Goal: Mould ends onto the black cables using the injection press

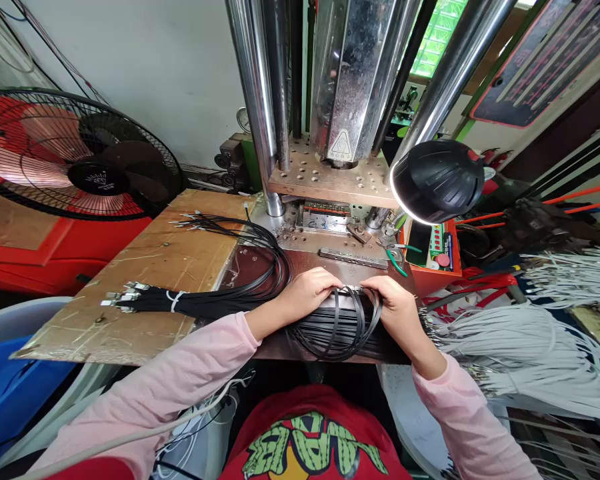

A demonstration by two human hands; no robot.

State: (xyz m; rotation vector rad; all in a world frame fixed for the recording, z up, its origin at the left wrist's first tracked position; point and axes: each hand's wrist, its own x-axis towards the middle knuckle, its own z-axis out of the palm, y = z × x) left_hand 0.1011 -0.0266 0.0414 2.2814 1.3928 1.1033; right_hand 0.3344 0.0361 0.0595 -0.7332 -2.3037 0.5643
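My left hand [309,291] is closed in a pinch at the near edge of the press table, gripping black cables [336,317]. Opposite it, my right hand [394,308] pinches the other side of the same looped cables. Between my fingertips lies a narrow light-coloured strip [351,289], too small to make out clearly. The loops hang toward me over more flat black cables. Left of my hands runs a bundle of black cables [205,301], tied with a white tie [174,301] and ending in metal connectors [125,298].
A press with a steel plate [325,173] stands ahead, a metal bar [353,258] and green-handled pliers [396,261] before it. A black lamp [437,180] overhangs the right side. White cables [535,347] are piled at right. A wooden board [155,247] and fan [100,177] are left.
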